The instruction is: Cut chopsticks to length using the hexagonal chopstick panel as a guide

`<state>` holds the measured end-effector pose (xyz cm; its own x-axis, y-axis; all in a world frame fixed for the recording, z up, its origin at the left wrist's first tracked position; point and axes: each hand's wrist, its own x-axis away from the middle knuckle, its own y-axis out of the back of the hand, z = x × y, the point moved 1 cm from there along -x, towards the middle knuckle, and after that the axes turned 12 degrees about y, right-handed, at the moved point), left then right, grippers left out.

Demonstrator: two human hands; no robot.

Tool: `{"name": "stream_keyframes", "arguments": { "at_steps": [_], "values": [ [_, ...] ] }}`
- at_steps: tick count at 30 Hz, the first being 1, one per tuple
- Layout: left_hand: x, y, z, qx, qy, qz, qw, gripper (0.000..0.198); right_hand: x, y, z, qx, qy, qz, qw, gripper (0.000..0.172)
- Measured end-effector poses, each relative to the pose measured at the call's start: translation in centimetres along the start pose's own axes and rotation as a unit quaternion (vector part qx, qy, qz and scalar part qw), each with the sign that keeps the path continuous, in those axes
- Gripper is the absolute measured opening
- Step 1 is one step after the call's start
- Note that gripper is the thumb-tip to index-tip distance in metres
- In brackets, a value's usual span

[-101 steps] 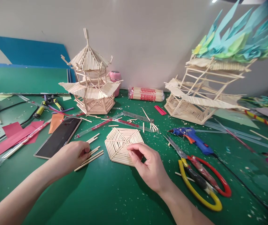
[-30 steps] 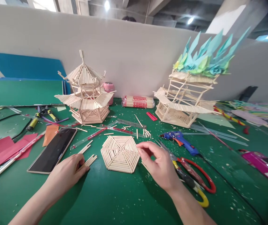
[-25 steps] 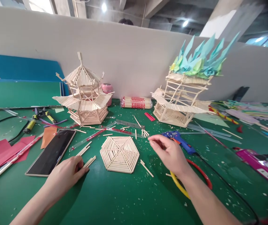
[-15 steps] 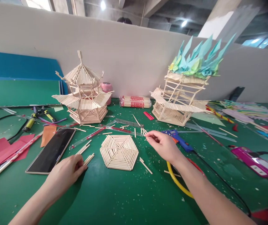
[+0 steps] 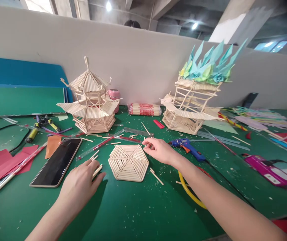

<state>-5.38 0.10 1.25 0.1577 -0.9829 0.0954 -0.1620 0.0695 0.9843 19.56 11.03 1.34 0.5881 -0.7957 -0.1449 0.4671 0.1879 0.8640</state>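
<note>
A hexagonal panel of wooden sticks (image 5: 128,163) lies flat on the green table between my hands. My left hand (image 5: 81,180) rests to its left, thumb apart from the curved fingers. A few short wooden sticks (image 5: 97,171) lie in the gap between that thumb and the fingers. Just past the panel's upper right corner, my right hand (image 5: 160,151) has its fingertips pinched on a short wooden stick (image 5: 145,146), which is mostly hidden. Beside the panel's right edge lie two loose sticks (image 5: 157,176).
Two stick pavilions, left (image 5: 90,107) and right (image 5: 188,110), stand at the back, with bundled sticks (image 5: 145,109) between. A glue gun (image 5: 188,149) and yellow cable (image 5: 187,190) lie right. On the left are a phone (image 5: 56,162), pliers (image 5: 34,132) and red paper (image 5: 0,159).
My right hand has moved left, closer to the hexagonal panel. My left hand has shifted right, its thumb now spread away from the fingers beside the short sticks.
</note>
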Motion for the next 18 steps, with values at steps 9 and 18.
{"name": "stream_keyframes", "arguments": {
  "at_steps": [9, 18],
  "values": [
    [0.2, -1.0, -4.0, 0.182, -0.131, -0.216, 0.95, 0.017, -1.7, 1.5, -2.3, 0.104, -0.044, -0.008, 0.994, 0.026],
    [-0.1, -3.6, -3.6, 0.249, -0.236, -0.294, 0.892, 0.015, -8.6, 3.9, -5.0, 0.268, -0.042, -0.051, 0.961, 0.028]
  ]
}}
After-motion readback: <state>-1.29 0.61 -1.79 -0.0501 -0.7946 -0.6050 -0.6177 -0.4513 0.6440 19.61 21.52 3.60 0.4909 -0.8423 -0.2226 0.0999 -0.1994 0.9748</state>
